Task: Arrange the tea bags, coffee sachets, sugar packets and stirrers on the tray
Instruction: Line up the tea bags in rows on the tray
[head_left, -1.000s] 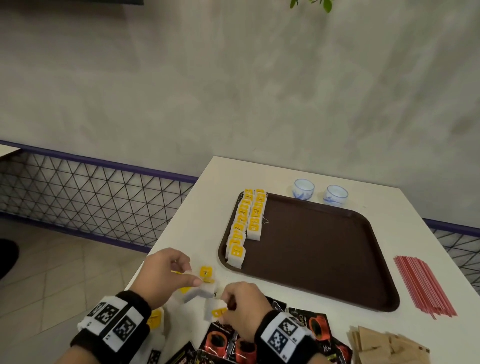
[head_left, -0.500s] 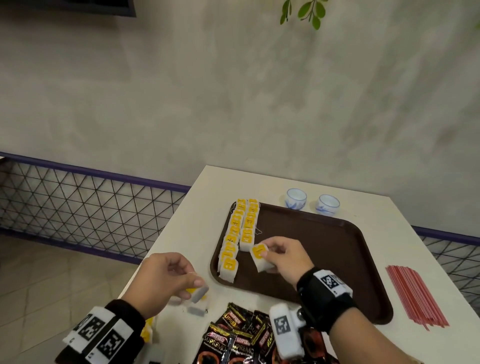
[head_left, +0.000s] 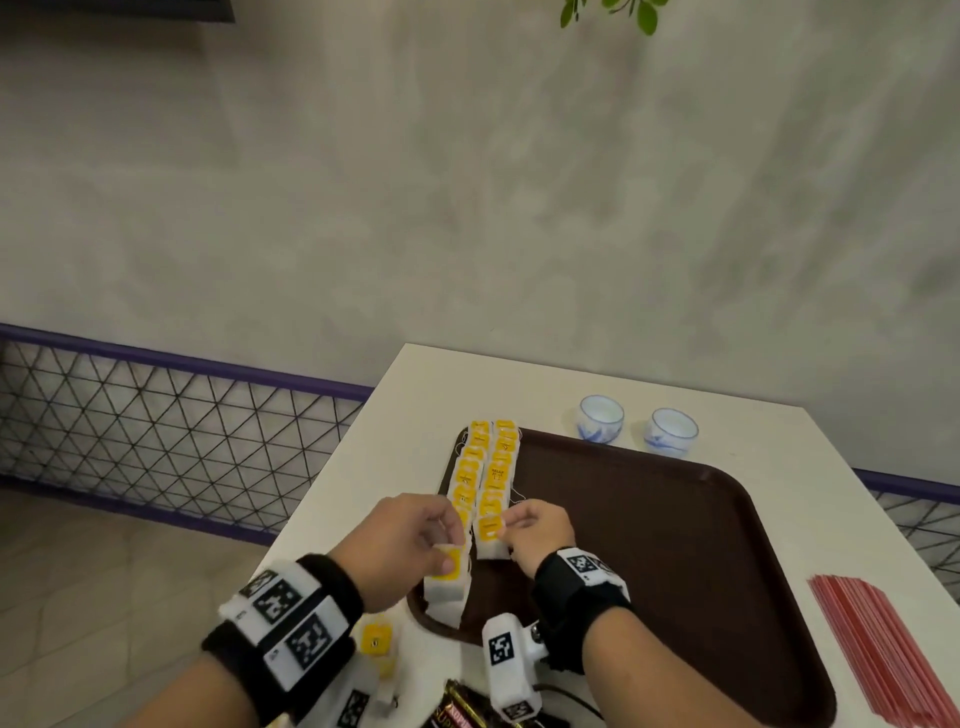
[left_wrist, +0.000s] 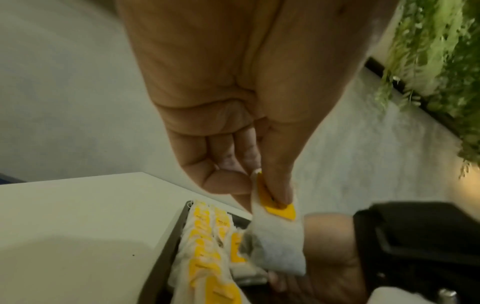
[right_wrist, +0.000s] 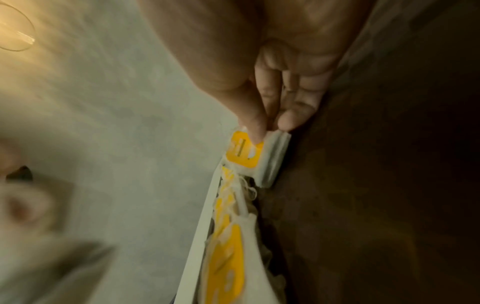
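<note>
Tea bags (head_left: 485, 470) line the tray's (head_left: 675, 545) left edge — both hands pinch one each; left (head_left: 400, 545), right (head_left: 537, 535).

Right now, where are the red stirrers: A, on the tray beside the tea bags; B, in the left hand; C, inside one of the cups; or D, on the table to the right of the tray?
D: the red stirrers lie bundled on the white table, off the right edge of the brown tray.

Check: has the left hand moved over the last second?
Yes. The left hand came off the table onto the tray near corner, pinching a tea bag.
</note>
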